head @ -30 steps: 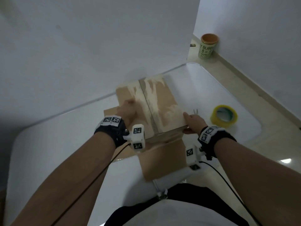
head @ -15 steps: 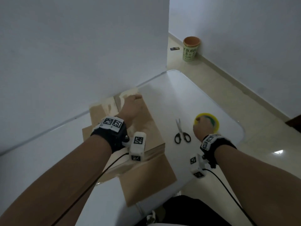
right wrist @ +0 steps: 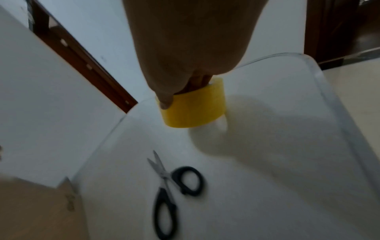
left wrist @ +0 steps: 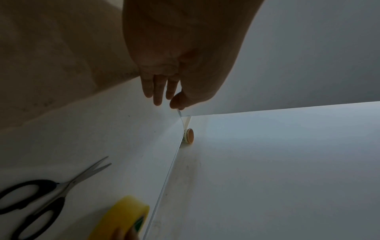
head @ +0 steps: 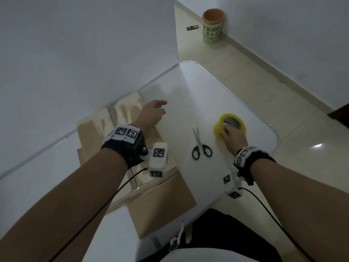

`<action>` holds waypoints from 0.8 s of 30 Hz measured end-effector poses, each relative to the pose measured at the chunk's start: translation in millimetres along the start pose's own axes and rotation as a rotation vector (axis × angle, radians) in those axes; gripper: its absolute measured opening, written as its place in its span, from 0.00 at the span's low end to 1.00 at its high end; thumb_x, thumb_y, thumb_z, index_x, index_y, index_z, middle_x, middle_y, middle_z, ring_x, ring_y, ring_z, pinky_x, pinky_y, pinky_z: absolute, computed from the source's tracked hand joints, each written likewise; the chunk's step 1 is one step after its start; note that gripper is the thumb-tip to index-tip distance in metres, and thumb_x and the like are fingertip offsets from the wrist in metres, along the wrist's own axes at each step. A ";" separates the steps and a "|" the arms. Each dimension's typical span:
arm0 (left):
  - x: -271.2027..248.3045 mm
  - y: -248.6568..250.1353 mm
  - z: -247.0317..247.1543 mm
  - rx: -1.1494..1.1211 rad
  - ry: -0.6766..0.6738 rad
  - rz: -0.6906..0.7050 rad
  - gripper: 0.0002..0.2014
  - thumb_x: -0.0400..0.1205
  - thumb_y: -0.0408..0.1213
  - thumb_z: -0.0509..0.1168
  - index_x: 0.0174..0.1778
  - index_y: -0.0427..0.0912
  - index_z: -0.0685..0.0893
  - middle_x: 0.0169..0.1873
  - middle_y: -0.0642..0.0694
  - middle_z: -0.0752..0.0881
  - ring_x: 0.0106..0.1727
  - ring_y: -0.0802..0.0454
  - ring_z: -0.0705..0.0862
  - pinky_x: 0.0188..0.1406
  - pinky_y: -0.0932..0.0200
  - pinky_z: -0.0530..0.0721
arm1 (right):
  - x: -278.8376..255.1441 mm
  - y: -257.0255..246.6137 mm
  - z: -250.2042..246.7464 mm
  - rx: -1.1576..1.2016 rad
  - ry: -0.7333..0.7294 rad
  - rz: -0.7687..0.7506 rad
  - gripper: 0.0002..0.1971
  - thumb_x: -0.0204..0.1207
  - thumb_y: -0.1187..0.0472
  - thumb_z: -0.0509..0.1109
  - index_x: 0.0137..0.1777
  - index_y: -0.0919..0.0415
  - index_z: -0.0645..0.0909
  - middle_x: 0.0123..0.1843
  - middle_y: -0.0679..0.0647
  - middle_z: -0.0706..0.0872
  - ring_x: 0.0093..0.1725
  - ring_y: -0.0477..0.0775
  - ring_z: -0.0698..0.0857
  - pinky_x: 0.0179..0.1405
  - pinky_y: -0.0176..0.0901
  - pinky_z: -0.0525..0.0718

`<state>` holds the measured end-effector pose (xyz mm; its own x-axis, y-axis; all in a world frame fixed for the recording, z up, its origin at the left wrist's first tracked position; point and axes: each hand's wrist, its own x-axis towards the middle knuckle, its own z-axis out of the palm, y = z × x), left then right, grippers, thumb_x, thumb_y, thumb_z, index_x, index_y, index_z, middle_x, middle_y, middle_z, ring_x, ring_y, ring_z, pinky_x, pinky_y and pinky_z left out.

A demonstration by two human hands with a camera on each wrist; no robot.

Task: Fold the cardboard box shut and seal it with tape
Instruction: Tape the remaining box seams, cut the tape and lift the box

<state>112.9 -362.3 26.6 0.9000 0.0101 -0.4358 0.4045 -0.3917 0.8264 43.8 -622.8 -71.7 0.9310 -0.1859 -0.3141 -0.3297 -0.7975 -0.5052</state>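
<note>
The brown cardboard box lies on the white table against the wall, its top flaps folded down and a side flap spread toward me. My left hand hovers off the box's right edge with fingers loosely extended, holding nothing. My right hand grips the yellow tape roll on the table's right side, thumb on the outer wall and fingers inside the core. The roll looks tilted up off the table.
Black-handled scissors lie shut between the box and the tape. The table's rounded right edge is close to the roll. A cup-like bin stands on the floor by the far wall.
My right hand left the box and took hold of the tape roll. My left hand lifted off the box top and moved right past its edge. The head view swung right.
</note>
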 end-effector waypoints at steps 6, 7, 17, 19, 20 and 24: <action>-1.6 6.1 4.4 -0.106 -0.051 -0.011 0.15 0.85 0.30 0.58 0.67 0.39 0.79 0.61 0.43 0.84 0.62 0.48 0.83 0.66 0.52 0.78 | -9.4 -64.0 -31.9 0.399 0.123 -0.048 0.12 0.83 0.60 0.61 0.51 0.67 0.84 0.44 0.59 0.85 0.43 0.57 0.80 0.40 0.40 0.70; -3.7 6.8 3.3 -0.134 -0.053 -0.021 0.14 0.86 0.32 0.57 0.67 0.38 0.79 0.59 0.43 0.84 0.60 0.48 0.83 0.64 0.54 0.78 | -13.4 -79.0 -34.5 0.438 0.117 -0.081 0.11 0.82 0.60 0.61 0.49 0.64 0.84 0.42 0.57 0.84 0.43 0.55 0.78 0.40 0.39 0.69; -57.4 -10.9 -50.6 -0.292 -0.032 -0.066 0.20 0.89 0.49 0.52 0.61 0.38 0.81 0.50 0.48 0.86 0.53 0.51 0.84 0.55 0.57 0.81 | -61.2 -173.5 -19.7 0.365 0.021 -0.396 0.24 0.64 0.43 0.52 0.42 0.59 0.82 0.37 0.53 0.82 0.39 0.54 0.78 0.36 0.40 0.68; -72.9 -8.6 -65.2 -0.234 -0.035 -0.001 0.20 0.88 0.47 0.53 0.61 0.37 0.83 0.54 0.46 0.87 0.55 0.50 0.85 0.62 0.54 0.80 | -69.7 -184.7 -16.1 0.344 0.005 -0.423 0.24 0.64 0.42 0.53 0.42 0.60 0.83 0.37 0.55 0.84 0.40 0.55 0.80 0.37 0.41 0.71; -80.4 -7.0 -72.1 -0.203 -0.023 0.033 0.19 0.88 0.45 0.54 0.61 0.36 0.84 0.55 0.44 0.88 0.55 0.50 0.85 0.63 0.53 0.79 | -73.6 -190.1 -15.5 0.334 0.003 -0.434 0.21 0.66 0.45 0.55 0.41 0.60 0.83 0.37 0.56 0.85 0.40 0.56 0.81 0.36 0.43 0.73; -104.1 -1.0 -93.3 -0.096 -0.001 0.161 0.16 0.87 0.39 0.57 0.59 0.34 0.86 0.55 0.42 0.89 0.55 0.50 0.87 0.57 0.59 0.82 | -88.5 -207.9 -15.9 0.311 0.012 -0.448 0.14 0.69 0.51 0.59 0.40 0.59 0.82 0.36 0.56 0.85 0.41 0.59 0.83 0.41 0.48 0.79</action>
<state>33.9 -277.1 104.5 0.9543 -0.0466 -0.2952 0.2687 -0.2986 0.9158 32.5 -449.7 73.9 0.9922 0.1245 -0.0049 0.0704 -0.5929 -0.8022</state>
